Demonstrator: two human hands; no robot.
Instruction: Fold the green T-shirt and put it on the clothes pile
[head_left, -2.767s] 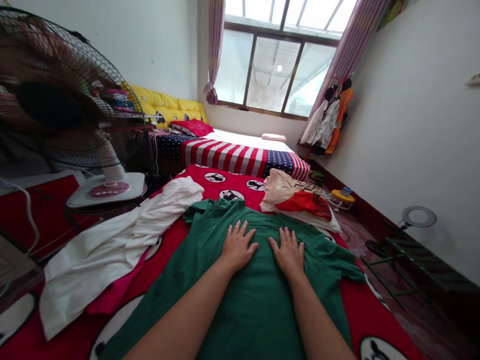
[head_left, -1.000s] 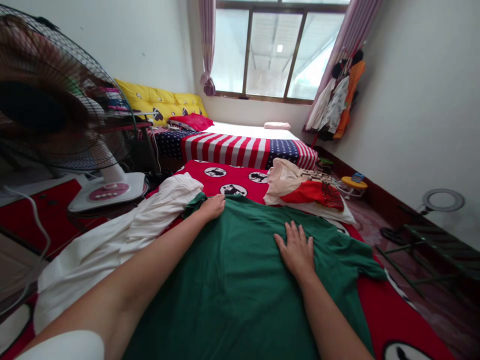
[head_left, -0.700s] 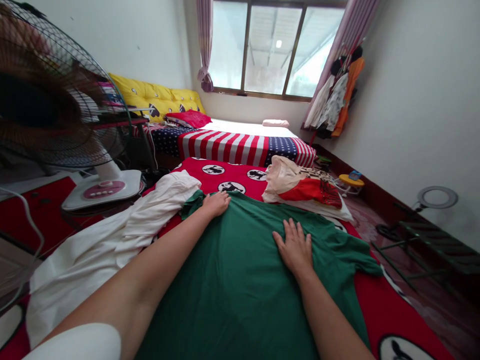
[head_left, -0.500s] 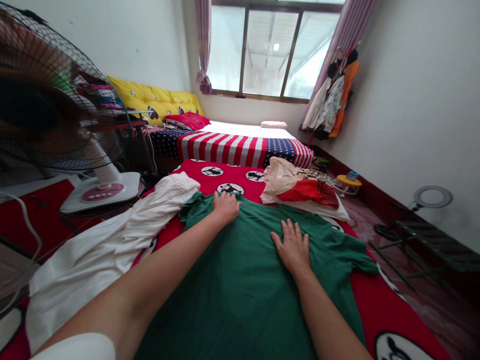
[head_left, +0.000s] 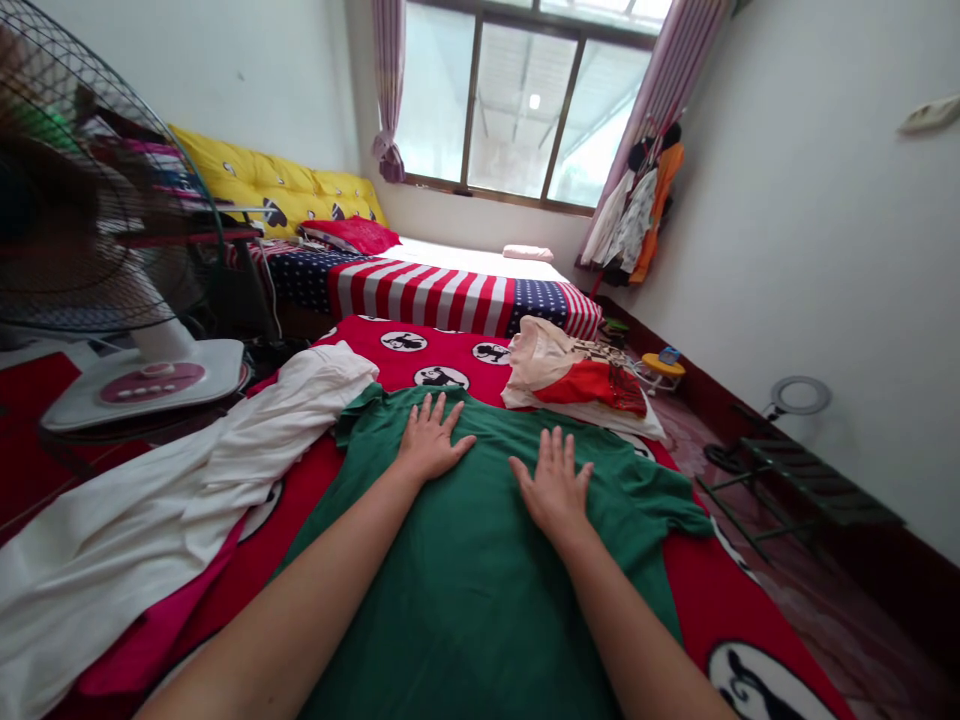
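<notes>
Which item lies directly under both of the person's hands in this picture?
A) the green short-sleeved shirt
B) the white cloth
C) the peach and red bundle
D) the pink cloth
A. The left hand and the right hand both rest flat, fingers spread, on the green short-sleeved shirt, which lies on the red bedspread.
</notes>
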